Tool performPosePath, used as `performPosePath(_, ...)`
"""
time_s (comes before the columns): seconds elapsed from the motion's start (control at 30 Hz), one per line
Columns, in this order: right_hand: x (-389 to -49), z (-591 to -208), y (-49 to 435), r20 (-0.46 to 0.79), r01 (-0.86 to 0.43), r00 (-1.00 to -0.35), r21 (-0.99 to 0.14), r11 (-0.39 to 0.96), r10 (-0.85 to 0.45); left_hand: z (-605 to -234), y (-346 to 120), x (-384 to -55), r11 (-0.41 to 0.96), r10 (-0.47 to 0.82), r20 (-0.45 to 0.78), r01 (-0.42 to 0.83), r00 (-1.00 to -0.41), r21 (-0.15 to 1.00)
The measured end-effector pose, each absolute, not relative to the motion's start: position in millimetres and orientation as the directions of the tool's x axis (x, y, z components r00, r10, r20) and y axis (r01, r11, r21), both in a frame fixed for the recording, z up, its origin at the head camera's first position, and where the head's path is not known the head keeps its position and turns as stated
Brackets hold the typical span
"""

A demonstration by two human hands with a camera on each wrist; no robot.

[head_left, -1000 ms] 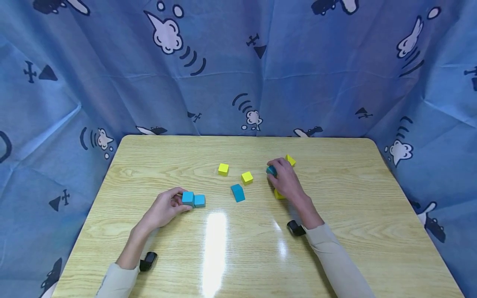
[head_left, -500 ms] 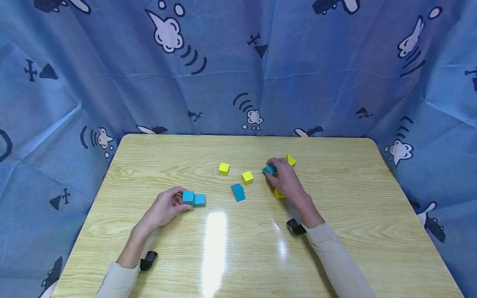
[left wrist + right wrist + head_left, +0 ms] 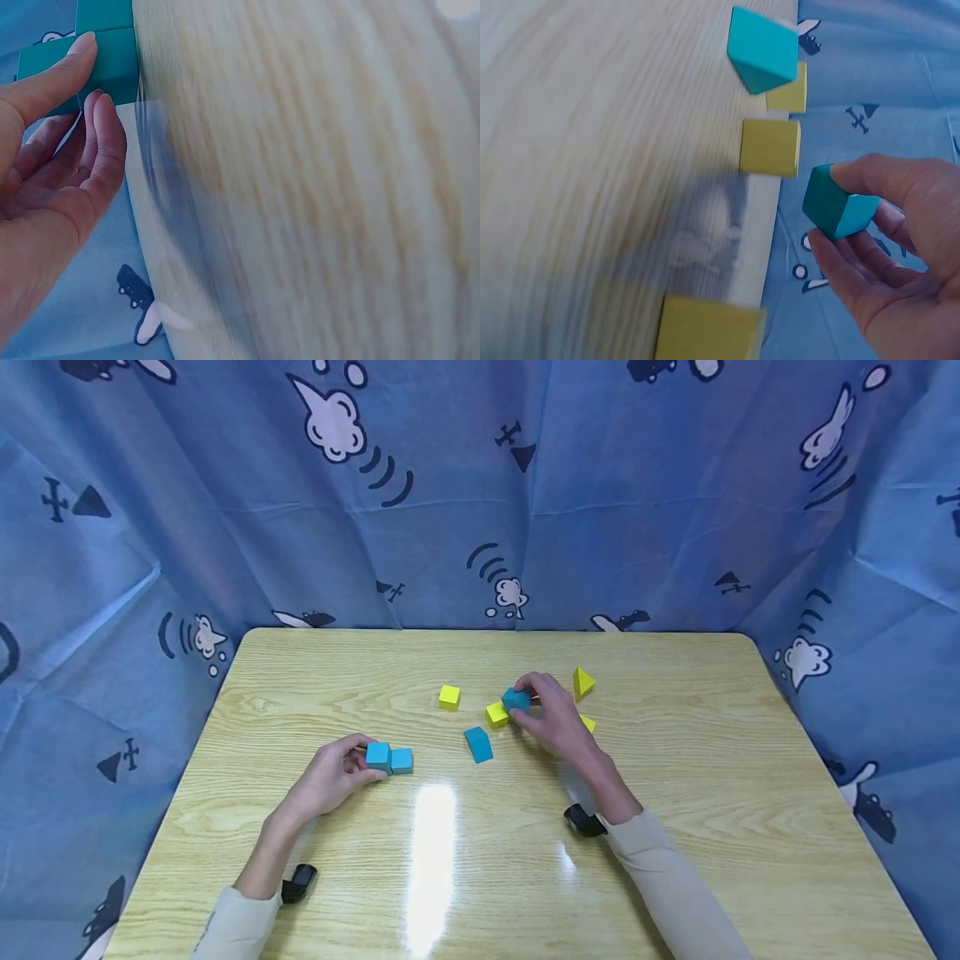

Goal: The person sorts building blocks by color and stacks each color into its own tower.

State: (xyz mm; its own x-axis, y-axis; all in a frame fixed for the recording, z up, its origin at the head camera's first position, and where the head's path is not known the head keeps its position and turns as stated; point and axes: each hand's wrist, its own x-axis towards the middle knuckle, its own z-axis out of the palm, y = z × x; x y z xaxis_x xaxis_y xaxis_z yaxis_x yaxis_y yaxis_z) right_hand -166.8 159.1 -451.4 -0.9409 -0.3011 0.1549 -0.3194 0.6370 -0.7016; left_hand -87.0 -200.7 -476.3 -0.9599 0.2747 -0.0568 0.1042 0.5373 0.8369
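Note:
My left hand (image 3: 335, 775) pinches a small stack of blue cubes (image 3: 378, 756) on the wooden table. Thumb and fingertips lie across the upper and lower cubes (image 3: 112, 71) in the left wrist view. Another blue cube (image 3: 402, 761) stands against the stack's right side. Between thumb and fingers, my right hand (image 3: 553, 717) holds a blue block (image 3: 834, 202) with slanted faces, raised above the table. In the head view it overlaps the edge of a yellow cube (image 3: 497, 715). A loose blue block (image 3: 478, 745) with a sloped face lies just in front of that cube.
A second yellow cube (image 3: 448, 697) sits farther back. Behind the right hand stands a yellow triangular block (image 3: 583, 683), and another yellow block (image 3: 588, 723) is partly hidden by the wrist. A patterned blue cloth (image 3: 450, 527) surrounds the table (image 3: 675, 693) at back and sides.
My right hand has lifted the blue block and carried it left, toward the yellow cube, uncovering the yellow triangular block. The left hand has stayed at the blue stack.

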Motion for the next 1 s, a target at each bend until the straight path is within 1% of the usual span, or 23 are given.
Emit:
performPosePath(0.23, -160.8, -450.0, 141.2, 0.156, -0.319, -0.936, -0.754, 0.575, -0.314, -477.1, -200.4, -88.0, 0.536, 0.271, -0.055, 0.104, -0.961, 0.838)
performPosePath(0.7, -148.2, -451.9, 104.1, 0.144, -0.336, -0.904, -0.822, 0.46, -0.402, -478.3, -201.3, -88.5, 0.53, 0.287, -0.04, 0.124, -0.957, 0.839)
performPosePath(0.87, -144.1, -455.3, 91.7, 0.167, -0.354, -0.873, -0.863, 0.36, -0.458, -478.1, -201.3, -88.4, 0.527, 0.289, -0.036, 0.128, -0.957, 0.84)
performPosePath(1.0, -141.2, -458.9, 81.0, 0.176, -0.342, -0.855, -0.899, 0.274, -0.488, -477.7, -201.8, -88.0, 0.521, 0.289, -0.021, 0.139, -0.957, 0.842)
